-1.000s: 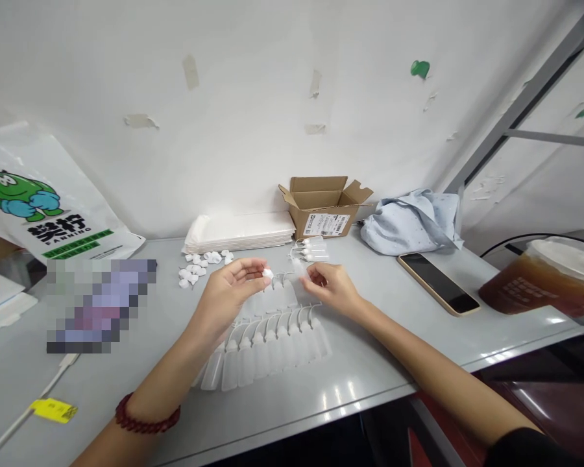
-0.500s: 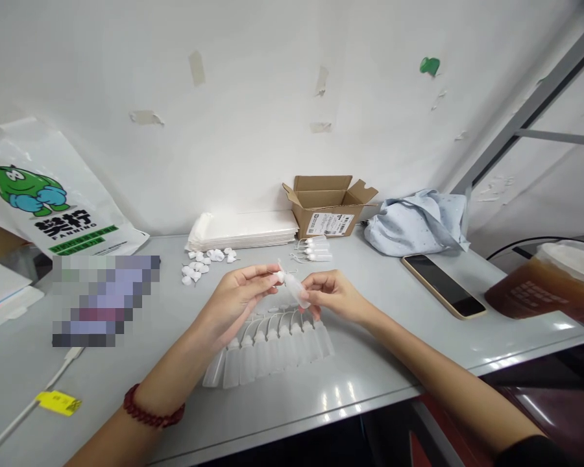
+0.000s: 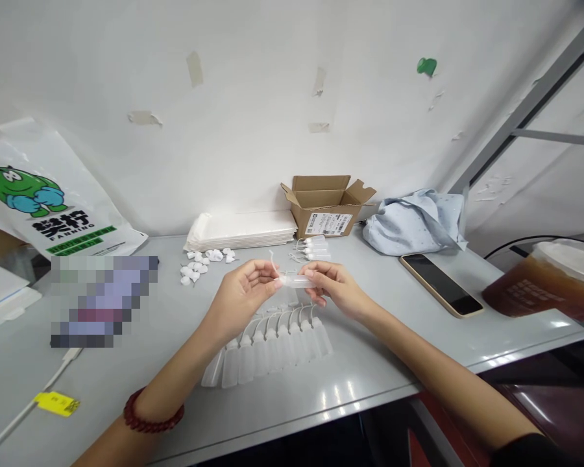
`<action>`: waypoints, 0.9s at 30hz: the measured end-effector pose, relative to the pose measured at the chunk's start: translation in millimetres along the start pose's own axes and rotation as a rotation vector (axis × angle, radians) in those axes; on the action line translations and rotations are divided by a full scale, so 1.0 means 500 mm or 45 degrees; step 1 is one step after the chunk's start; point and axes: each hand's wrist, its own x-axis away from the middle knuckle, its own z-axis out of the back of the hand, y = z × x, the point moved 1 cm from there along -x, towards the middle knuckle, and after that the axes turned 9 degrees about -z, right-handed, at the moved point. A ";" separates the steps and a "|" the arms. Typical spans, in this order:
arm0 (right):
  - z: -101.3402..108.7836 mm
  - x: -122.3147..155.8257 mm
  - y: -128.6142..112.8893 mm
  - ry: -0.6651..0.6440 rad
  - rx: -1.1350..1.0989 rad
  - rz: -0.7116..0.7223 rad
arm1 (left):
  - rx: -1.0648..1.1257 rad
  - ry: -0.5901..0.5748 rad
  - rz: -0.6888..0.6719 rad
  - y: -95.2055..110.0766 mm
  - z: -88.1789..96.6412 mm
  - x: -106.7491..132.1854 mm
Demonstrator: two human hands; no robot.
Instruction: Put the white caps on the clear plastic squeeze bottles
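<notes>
The grey desk spreads in front of you. At your left leans the white plastic shopping bag with the green cartoon figure, cut off by the view's edge; at your right stands the lidded drink cup, also cut off. Against the wall sit the pale blue cloth bag and the cardboard box, its inside mostly out of sight.

Your left hand and your right hand meet over the desk, each in a fingertip pinch on the same translucent squeeze bottle. It lies almost level between them: your left fingers grip its neck end, your right thumb and fingers its body. Your fingers cover both ends, so you cannot tell how the cap sits. A thin spout rises beside your left fingertips.

Nearer you, below both hands, lies a row of spouted bottles, its left end partly behind your left forearm. More bottles behind your fingers are hard to make out. Smallest are the loose white caps, beyond your left hand.
</notes>
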 end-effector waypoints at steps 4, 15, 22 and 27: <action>-0.002 0.002 -0.004 0.000 0.006 -0.033 | -0.034 0.031 -0.050 -0.004 -0.006 0.003; -0.002 0.003 -0.003 -0.109 -0.064 -0.155 | -0.050 0.011 0.047 0.004 -0.005 0.002; -0.006 0.004 -0.004 -0.089 -0.090 -0.100 | -0.020 0.016 0.155 0.002 -0.003 0.004; -0.005 0.004 -0.006 -0.026 -0.094 -0.016 | -0.042 0.120 0.118 0.004 -0.005 0.004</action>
